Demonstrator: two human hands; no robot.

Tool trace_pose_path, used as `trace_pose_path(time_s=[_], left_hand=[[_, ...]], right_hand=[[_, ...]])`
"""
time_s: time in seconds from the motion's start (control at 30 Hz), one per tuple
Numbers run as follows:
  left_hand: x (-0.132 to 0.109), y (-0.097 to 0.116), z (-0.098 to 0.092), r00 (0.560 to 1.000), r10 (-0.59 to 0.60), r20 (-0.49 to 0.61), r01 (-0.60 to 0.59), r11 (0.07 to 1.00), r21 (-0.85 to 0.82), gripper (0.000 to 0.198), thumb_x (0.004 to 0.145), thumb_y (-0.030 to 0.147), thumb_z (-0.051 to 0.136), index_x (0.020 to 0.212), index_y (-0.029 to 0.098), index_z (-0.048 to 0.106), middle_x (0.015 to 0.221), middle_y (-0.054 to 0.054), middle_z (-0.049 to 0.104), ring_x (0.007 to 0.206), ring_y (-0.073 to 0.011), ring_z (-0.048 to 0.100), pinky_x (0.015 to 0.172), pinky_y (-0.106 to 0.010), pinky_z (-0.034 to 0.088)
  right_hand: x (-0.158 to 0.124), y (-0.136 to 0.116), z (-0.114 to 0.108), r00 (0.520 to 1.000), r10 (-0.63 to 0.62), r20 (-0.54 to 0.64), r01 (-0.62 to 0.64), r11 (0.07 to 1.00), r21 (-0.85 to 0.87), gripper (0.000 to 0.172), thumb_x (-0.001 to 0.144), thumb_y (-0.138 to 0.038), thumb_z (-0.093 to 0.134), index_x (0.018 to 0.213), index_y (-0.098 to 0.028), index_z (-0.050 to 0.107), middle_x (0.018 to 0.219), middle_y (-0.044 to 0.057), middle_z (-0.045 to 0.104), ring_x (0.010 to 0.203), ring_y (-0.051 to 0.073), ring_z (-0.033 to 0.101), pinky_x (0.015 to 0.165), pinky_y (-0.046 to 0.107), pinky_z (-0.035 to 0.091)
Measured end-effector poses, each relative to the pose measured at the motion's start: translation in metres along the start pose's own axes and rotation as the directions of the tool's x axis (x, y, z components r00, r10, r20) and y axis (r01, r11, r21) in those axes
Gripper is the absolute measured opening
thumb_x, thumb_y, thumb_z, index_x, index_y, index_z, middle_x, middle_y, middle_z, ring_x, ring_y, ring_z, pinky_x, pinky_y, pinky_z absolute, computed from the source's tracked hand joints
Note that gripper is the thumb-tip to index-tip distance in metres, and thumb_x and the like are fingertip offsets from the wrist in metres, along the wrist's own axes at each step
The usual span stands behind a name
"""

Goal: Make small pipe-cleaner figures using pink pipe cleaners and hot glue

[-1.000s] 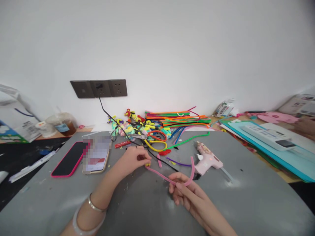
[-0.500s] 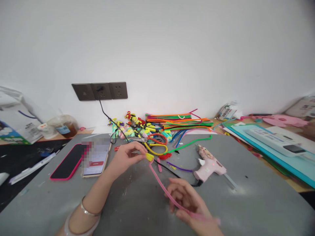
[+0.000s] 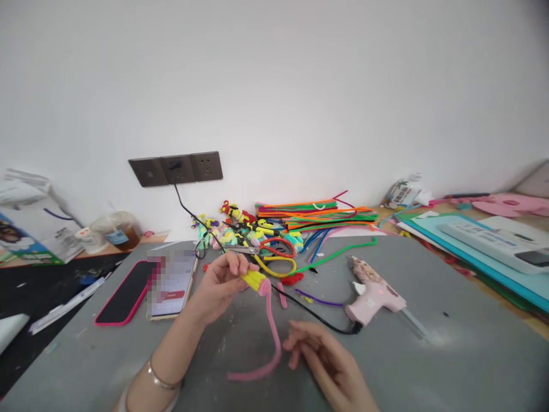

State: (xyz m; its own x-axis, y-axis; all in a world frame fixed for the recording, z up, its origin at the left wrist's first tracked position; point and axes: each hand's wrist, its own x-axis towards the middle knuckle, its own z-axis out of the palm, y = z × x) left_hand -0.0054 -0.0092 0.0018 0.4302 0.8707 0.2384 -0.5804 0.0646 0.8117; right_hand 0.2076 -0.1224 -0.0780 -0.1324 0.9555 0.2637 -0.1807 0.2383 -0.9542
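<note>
Between the thumb and fingers of my left hand (image 3: 223, 286) is a yellow pipe cleaner piece (image 3: 254, 279), made of short lengths side by side. A pink pipe cleaner (image 3: 274, 335) is wound round its right end, and its long tail curves down and to the left. My right hand (image 3: 328, 357) is just right of that tail, apart from it, with the fingers loosely bent and nothing in them. A short pink piece (image 3: 282, 296) lies on the grey mat behind.
A pink glue gun (image 3: 373, 294) lies at right with its black cord crossing the mat. Scissors (image 3: 274, 252) and bundled pipe cleaners (image 3: 317, 214) are at the back. Two phones, one pink-cased (image 3: 126, 292), lie at left. Folders (image 3: 480, 246) are stacked at far right.
My right hand has let go of the pink pipe cleaner, whose tail has swung down and left. My left hand has tilted the yellow piece, so its pink-wrapped end shows more.
</note>
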Motion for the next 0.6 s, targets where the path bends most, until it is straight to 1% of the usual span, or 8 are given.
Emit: trace_pose_path(time_s=[0.1, 0.2, 0.27, 0.3, 0.4, 0.47, 0.6], left_hand=[[0.0, -0.002, 0.003, 1.0, -0.022, -0.002, 0.022, 1.0, -0.011, 0.025, 0.073, 0.009, 0.084, 0.072, 0.016, 0.06, 0.079, 0.003, 0.06, 0.089, -0.0118, 0.068, 0.075, -0.018, 0.051], [0.0, -0.006, 0.005, 0.999, -0.039, -0.02, 0.039, 0.999, 0.019, 0.025, 0.072, 0.01, 0.085, 0.072, 0.016, 0.06, 0.079, 0.002, 0.06, 0.086, -0.0123, 0.067, 0.073, -0.019, 0.05], [0.001, -0.009, 0.006, 0.999, -0.039, -0.037, 0.041, 0.997, 0.064, 0.024, 0.072, 0.011, 0.085, 0.071, 0.016, 0.061, 0.08, 0.002, 0.061, 0.084, -0.0125, 0.066, 0.073, -0.02, 0.05], [0.001, -0.011, 0.007, 0.999, -0.032, -0.043, 0.036, 0.995, 0.089, 0.023, 0.072, 0.011, 0.084, 0.071, 0.016, 0.061, 0.08, 0.001, 0.061, 0.085, -0.0131, 0.065, 0.074, -0.021, 0.05], [0.002, -0.014, 0.006, 0.999, -0.004, -0.045, 0.011, 0.987, 0.162, 0.021, 0.073, 0.013, 0.084, 0.071, 0.016, 0.063, 0.081, 0.0, 0.062, 0.091, -0.0164, 0.065, 0.081, -0.026, 0.049], [0.002, -0.017, 0.005, 0.999, 0.001, -0.038, 0.007, 0.977, 0.211, 0.02, 0.072, 0.015, 0.085, 0.071, 0.016, 0.065, 0.081, -0.001, 0.062, 0.09, -0.0169, 0.064, 0.083, -0.028, 0.049], [0.001, -0.021, 0.005, 0.999, -0.032, -0.033, 0.039, 0.967, 0.252, 0.023, 0.067, 0.019, 0.088, 0.071, 0.016, 0.066, 0.082, -0.002, 0.063, 0.084, -0.0167, 0.062, 0.078, -0.028, 0.048]], right_hand=[[0.015, -0.005, 0.002, 0.999, -0.007, -0.041, 0.01, 0.997, 0.081, 0.026, 0.102, -0.039, 0.049, 0.12, -0.03, 0.066, 0.093, 0.007, 0.074, 0.08, 0.019, 0.069, 0.076, 0.03, 0.055], [0.038, -0.001, 0.008, 0.999, 0.017, -0.044, -0.007, 0.972, 0.234, 0.031, 0.096, -0.046, 0.059, 0.119, -0.026, 0.067, 0.097, 0.008, 0.075, 0.087, 0.02, 0.069, 0.081, 0.031, 0.054], [0.053, 0.003, 0.014, 0.999, 0.024, -0.033, -0.012, 0.945, 0.326, 0.033, 0.09, -0.05, 0.067, 0.11, -0.024, 0.07, 0.092, 0.006, 0.074, 0.082, 0.018, 0.068, 0.078, 0.029, 0.054], [0.059, 0.005, 0.016, 0.999, 0.031, -0.023, -0.02, 0.933, 0.36, 0.031, 0.087, -0.051, 0.07, 0.103, -0.024, 0.072, 0.086, 0.004, 0.072, 0.076, 0.016, 0.067, 0.073, 0.027, 0.053], [0.07, 0.007, 0.021, 0.997, 0.083, -0.009, -0.071, 0.908, 0.413, 0.028, 0.081, -0.047, 0.078, 0.089, -0.021, 0.071, 0.073, -0.001, 0.067, 0.064, 0.011, 0.06, 0.063, 0.021, 0.048], [0.072, 0.005, 0.021, 0.993, 0.119, -0.01, -0.103, 0.898, 0.428, 0.027, 0.08, -0.045, 0.08, 0.086, -0.021, 0.07, 0.07, -0.002, 0.065, 0.062, 0.01, 0.059, 0.062, 0.021, 0.046], [0.07, 0.001, 0.02, 0.987, 0.16, -0.011, -0.14, 0.89, 0.435, 0.028, 0.078, -0.044, 0.081, 0.083, -0.019, 0.069, 0.07, -0.002, 0.065, 0.062, 0.011, 0.058, 0.062, 0.022, 0.046]])
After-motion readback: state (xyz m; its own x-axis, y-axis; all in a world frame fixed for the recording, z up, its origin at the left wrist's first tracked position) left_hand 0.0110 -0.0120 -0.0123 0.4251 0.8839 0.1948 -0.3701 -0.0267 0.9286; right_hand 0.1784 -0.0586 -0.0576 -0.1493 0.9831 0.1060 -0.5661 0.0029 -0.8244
